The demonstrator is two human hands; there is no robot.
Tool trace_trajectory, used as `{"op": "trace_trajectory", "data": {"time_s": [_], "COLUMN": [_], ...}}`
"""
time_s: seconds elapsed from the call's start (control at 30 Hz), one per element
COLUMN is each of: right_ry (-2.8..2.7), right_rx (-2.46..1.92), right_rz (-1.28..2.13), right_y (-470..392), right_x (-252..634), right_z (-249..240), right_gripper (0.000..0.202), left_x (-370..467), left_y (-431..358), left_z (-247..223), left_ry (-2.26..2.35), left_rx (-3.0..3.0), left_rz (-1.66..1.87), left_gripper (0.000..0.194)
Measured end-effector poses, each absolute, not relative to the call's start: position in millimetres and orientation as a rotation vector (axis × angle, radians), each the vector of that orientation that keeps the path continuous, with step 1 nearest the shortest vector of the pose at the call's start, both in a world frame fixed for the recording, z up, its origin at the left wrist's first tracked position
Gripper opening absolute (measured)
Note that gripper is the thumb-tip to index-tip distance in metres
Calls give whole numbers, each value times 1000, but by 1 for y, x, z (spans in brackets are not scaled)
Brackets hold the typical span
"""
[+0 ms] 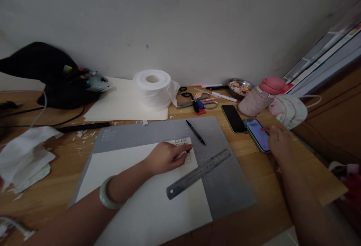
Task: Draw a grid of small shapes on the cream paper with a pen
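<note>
Fingers of the left hand (163,158), narrowly parted, rest on one white rectangular paper sheet (126,186) atop the flat grey mat (234,186); I can't tell whether they grip anything. Right of the mat, one flat black-screened phone (232,119) and one flat blue-lit phone (258,135) lie lengthwise, roughly parallel to its right edge. The right hand (281,143) extends one finger over the latter, its grip unreadable.

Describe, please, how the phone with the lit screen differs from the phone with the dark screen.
The lit phone shows a bluish display; the dark phone shows only black.
A finger of the right hand is at the lit phone's screen, while no hand is at the dark phone.
Both lie screen up on the wooden table, to the right of the grey mat.
</note>
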State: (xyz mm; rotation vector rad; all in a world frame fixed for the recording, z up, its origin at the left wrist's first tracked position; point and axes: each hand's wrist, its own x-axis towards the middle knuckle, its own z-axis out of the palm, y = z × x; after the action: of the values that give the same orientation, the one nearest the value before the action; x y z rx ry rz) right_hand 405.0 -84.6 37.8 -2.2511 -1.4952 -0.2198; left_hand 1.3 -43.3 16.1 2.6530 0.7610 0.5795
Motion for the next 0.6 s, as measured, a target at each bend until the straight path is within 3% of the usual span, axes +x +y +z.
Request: {"op": "trace_trajectory", "data": {"time_s": [0.33, 0.6], "right_ry": [-1548, -1432], "right_rx": [-2199, -2254], "right_rz": [-266, -357], "right_y": [-80, -85], "right_x": [413, 426], "right_z": [23, 25], "right_gripper": [41, 45], "left_x": [2, 1], "left_y": [-43, -43], "left_z": [15, 15], "left_ry": [780, 767], "left_rx": [2662, 2673], "left_rz": [548, 574], "left_gripper": [35, 36]}}
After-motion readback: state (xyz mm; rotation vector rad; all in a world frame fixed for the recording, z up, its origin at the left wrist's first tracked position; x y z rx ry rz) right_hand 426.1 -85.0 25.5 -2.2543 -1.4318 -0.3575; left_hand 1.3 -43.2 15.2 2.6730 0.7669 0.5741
